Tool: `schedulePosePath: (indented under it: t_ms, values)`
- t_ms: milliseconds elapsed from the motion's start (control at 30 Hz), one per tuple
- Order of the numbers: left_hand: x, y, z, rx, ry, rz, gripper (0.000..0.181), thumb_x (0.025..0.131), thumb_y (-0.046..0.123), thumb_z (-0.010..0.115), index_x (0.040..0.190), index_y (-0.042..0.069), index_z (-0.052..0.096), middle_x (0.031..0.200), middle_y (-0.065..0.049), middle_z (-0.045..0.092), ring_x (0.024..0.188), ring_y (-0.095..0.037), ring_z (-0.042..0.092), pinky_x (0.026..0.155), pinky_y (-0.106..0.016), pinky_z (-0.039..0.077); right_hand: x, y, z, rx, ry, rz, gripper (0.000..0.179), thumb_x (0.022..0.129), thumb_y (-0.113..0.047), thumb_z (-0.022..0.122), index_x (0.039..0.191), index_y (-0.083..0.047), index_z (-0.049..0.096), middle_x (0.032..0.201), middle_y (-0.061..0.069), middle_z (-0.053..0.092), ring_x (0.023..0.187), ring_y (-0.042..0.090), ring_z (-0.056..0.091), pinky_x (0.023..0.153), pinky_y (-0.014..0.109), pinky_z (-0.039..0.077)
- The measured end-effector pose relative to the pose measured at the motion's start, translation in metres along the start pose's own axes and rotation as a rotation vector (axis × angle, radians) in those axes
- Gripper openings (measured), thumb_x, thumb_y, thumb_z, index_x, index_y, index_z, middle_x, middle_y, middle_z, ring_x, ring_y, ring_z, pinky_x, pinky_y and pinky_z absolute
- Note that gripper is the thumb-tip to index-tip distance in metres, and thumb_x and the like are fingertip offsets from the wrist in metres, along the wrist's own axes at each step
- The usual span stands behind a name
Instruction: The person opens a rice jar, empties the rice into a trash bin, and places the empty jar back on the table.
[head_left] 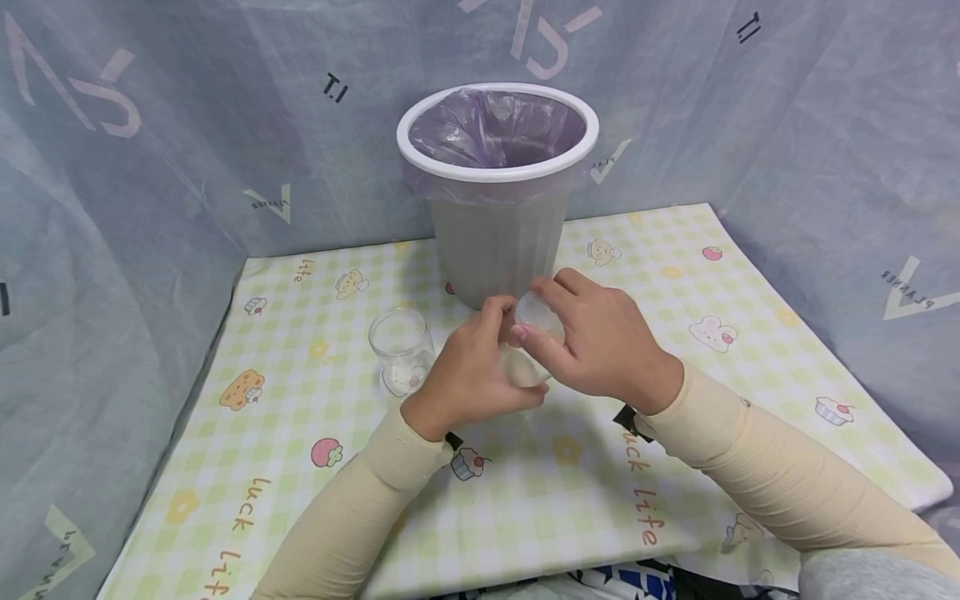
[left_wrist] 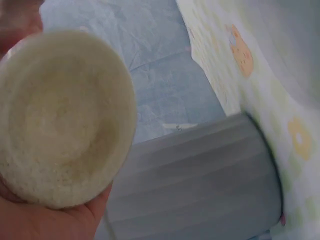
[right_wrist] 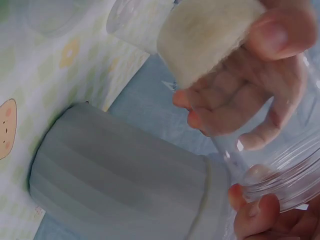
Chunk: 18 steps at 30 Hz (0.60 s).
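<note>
A clear jar point(right_wrist: 235, 150) with a pale cream mass packed at its base is held tilted between both hands. My left hand point(head_left: 472, 367) grips the body of the jar; its fingers show through the clear wall in the right wrist view. With thumb and fingertips, my right hand point(head_left: 607, 337) pinches the ridged, threaded top end. In the left wrist view the round base with the cream mass point(left_wrist: 65, 120) faces the camera. To the left of my left hand, a second clear jar point(head_left: 401, 337) stands upright on the table.
Behind the hands stands a grey ribbed bin point(head_left: 498, 242) with a white rim and a purple bag liner point(head_left: 465, 133). A green checked cloth point(head_left: 285, 450) with cartoon prints covers the table. Blue-grey fabric point(head_left: 225, 125) hangs around the back and sides.
</note>
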<state>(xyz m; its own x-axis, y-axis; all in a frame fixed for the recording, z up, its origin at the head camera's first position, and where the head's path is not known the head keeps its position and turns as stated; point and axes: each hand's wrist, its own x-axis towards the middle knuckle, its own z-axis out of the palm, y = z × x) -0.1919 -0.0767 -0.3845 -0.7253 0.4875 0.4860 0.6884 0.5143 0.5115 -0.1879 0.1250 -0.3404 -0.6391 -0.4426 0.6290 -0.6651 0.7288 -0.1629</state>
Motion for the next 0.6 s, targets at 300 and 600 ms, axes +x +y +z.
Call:
schedulePosePath:
  t_ms: [300,600]
  values:
    - [0.003,-0.001,-0.003,-0.222,-0.083,0.014,0.087,0.064,0.029,0.092,0.134,0.015,0.042,0.098,0.005,0.061,0.081,-0.007,0.056,0.072,-0.026,0.049,0.0,0.003,-0.004,0.017,0.053,-0.117,0.072,0.101,-0.066,0.038,0.119,-0.005,0.072,0.092,0.006,0.064,0.054,0.013,0.045,0.046,0.031,0.039]
    - [0.002,-0.005,-0.007,-0.367,-0.144,-0.02,0.091,0.067,0.025,0.092,0.142,0.019,0.041,0.115,0.01,0.068,0.101,-0.007,0.068,0.091,-0.033,0.055,0.007,0.006,-0.017,0.025,-0.097,-0.19,0.059,0.1,-0.063,0.045,0.133,-0.02,0.065,0.114,-0.002,0.062,0.059,0.006,0.046,0.051,0.028,0.041]
